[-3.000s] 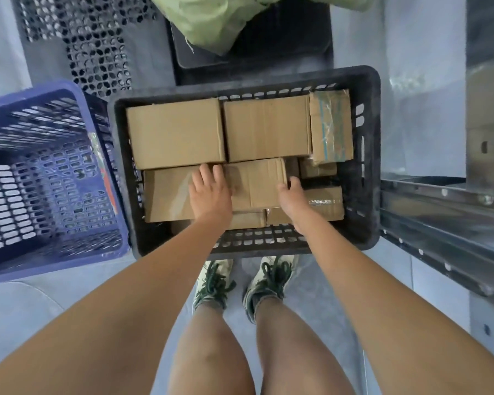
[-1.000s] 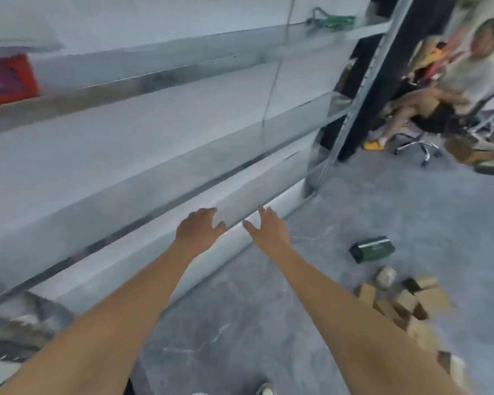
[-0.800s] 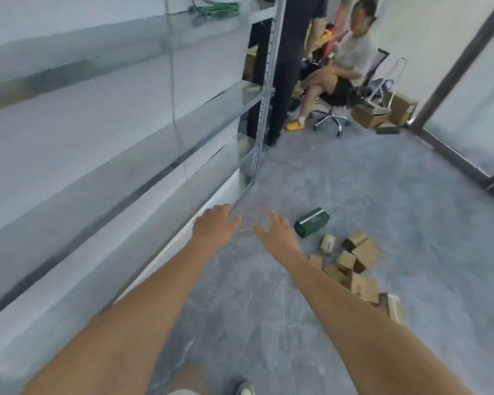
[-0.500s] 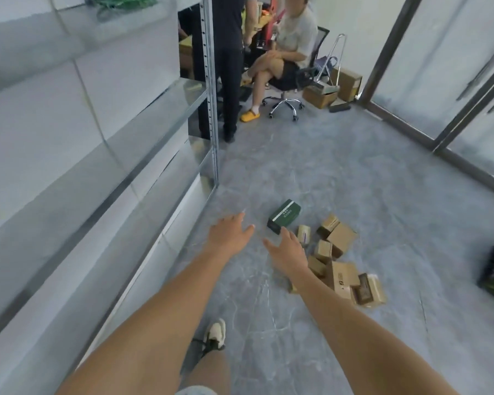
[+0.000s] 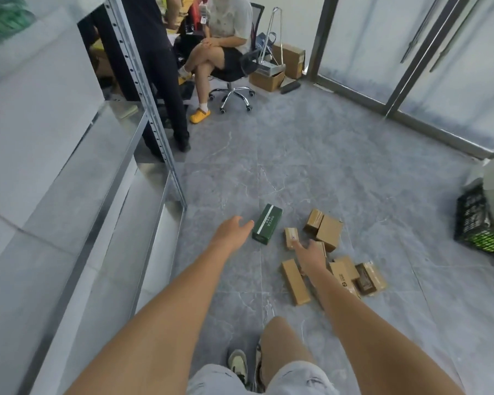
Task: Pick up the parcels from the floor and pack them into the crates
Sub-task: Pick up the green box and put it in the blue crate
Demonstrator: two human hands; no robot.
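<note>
1. Parcels (image 5: pixel 330 253) lie scattered in a loose cluster on the grey marbled floor (image 5: pixel 340 172), ahead of us and a little to our right.
2. We count several brown cardboard boxes among them: a long narrow one (image 5: pixel 295 281) nearest our feet, a squarer one (image 5: pixel 329 232) at the far side with a smaller box (image 5: pixel 313 221) touching it, and a small one with a label (image 5: pixel 291 237) between the green box and the rest.
3. We see a dark green box (image 5: pixel 267 224) with white lettering lying apart from the brown ones, on their left (it is the parcel nearest the shelving).
4. Our left hand (image 5: pixel 232 230) reaches forward, fingers relaxed and holding nothing, its fingertips just beside the green box; we cannot tell whether they touch it.
5. Our right hand (image 5: pixel 311 253) is stretched over the brown boxes with fingers loosely spread, gripping nothing.
6. We have metal shelving (image 5: pixel 103 178) running along our left.
7. We see a black crate (image 5: pixel 479 223) at the right edge, well apart from the parcels, with green things inside.
8. We see a seated person (image 5: pixel 226 38) on a wheeled office chair (image 5: pixel 236 89) at the far end, next to a standing person (image 5: pixel 157 67) in dark trousers, with more cardboard boxes (image 5: pixel 280 67) by the glass wall (image 5: pixel 439 61).
</note>
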